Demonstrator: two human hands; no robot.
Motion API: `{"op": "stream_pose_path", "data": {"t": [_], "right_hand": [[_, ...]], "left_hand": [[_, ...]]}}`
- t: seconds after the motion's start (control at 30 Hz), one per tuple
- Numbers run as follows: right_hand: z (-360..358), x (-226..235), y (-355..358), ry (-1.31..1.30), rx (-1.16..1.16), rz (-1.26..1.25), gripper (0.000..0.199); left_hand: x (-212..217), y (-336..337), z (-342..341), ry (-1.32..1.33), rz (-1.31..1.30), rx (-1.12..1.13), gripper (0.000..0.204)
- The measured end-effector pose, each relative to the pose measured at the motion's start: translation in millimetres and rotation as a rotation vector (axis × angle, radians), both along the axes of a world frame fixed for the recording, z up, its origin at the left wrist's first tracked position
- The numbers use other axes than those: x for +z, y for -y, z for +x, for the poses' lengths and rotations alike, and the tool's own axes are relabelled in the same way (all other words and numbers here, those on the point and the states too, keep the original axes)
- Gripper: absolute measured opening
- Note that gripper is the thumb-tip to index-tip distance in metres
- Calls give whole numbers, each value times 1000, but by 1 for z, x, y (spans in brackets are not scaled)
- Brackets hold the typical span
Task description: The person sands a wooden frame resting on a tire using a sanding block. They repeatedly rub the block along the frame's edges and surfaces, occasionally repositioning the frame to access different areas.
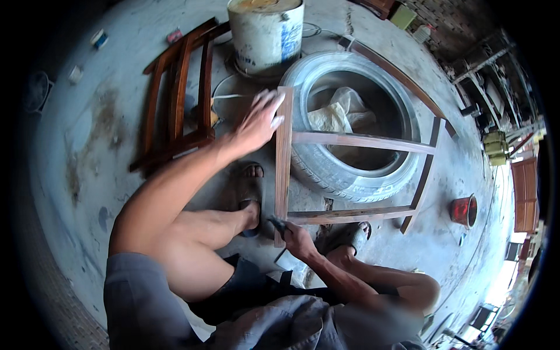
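Note:
A brown wooden frame (283, 169) with two long rails and two crosspieces leans over a grey tyre (303, 157) in front of me. My left hand (259, 122) lies against the far end of its left rail, fingers stretched out and thumb apart. Close to that rail's near end, my right hand (298, 240) is closed around a small dark object (277, 224). Its kind is hard to make out, since the fingers cover much of it. Inside the tyre is a crumpled whitish plastic bag (344, 114).
A second, darker wooden frame (175, 99) lies on the left. Behind the tyre stand a white bucket (265, 35) and a long wooden piece (402, 79). A red bucket (463, 210) sits on the right, with cluttered shelving beyond. My sandalled feet flank the frame's near end.

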State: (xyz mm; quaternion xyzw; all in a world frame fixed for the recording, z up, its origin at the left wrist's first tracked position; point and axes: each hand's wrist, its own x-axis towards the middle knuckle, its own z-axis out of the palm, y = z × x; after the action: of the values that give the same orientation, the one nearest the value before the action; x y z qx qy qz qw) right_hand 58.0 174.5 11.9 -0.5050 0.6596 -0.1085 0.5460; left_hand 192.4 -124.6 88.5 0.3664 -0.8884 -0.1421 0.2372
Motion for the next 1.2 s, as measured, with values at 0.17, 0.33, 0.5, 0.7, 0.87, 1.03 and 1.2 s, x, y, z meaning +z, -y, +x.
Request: {"op": "stream_pose_path", "data": {"t": [0.17, 0.33, 0.5, 0.7, 0.87, 1.03, 1.2], "right_hand": [[-17, 16, 7, 1242, -990, 140, 43], [-27, 31, 36, 1353, -982, 192, 39], [-16, 32, 42, 1335, -849, 153, 32], [-136, 25, 83, -606, -141, -1016, 58], [-222, 39, 115, -884, 46, -1000, 65], [-260, 4, 119, -891, 25, -996, 71], [-249, 1, 121, -826, -36, -965, 82]], "left_hand": [[-26, -107, 40, -94, 744, 174, 56], [-33, -206, 6, -261, 1334, 379, 73], [-37, -225, -6, -632, 1271, 554, 64], [5, -112, 13, -393, 296, 443, 35], [35, -44, 7, -200, -229, 86, 58], [-57, -75, 9, 160, -343, -210, 53], [-74, -119, 26, 297, -305, -180, 60]]}}
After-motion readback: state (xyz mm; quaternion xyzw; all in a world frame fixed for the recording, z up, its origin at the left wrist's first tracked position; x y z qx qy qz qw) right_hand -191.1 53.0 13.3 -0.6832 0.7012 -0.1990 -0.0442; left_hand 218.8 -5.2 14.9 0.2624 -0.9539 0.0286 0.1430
